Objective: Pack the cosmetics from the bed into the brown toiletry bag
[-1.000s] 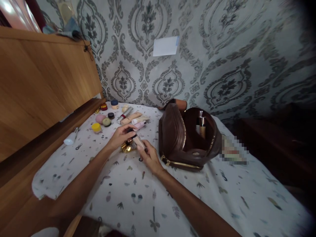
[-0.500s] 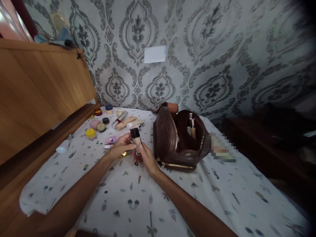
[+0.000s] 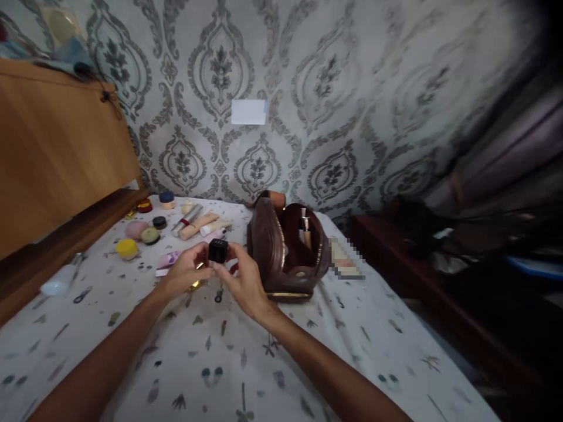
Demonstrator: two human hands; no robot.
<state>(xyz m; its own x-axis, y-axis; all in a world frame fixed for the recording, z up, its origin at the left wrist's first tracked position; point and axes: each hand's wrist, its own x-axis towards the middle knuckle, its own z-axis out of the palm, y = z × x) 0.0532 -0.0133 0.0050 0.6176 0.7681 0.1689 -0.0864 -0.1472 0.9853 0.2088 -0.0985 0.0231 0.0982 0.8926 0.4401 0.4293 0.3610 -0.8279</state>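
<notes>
Black-capped cosmetic bottle (image 3: 218,251), held up over a white patterned cloth (image 3: 241,351), to the left of an open brown leather bag (image 3: 288,278). Its square black cap faces up and toward the wearer, so the long axis is strongly foreshortened and its exact tilt cannot be told. The body below the cap is hidden by fingers.

The left hand (image 3: 185,272) grips it from one side and the right hand (image 3: 245,280) from the other, fingers curled around it and thumbs nearly meeting in front. Both forearms are cut off by the lower edge.

Under the left hand, a gold-coloured item (image 3: 199,284) is mostly covered; beside that hand, a pink-and-purple package (image 3: 168,259) is partly covered too. Inside the bag stands a slim beige container (image 3: 307,237), its lower end lost in shadow. Right of the bag, a flat object (image 3: 345,261) (pixelated, so unreadable) rests on the cloth.
</notes>
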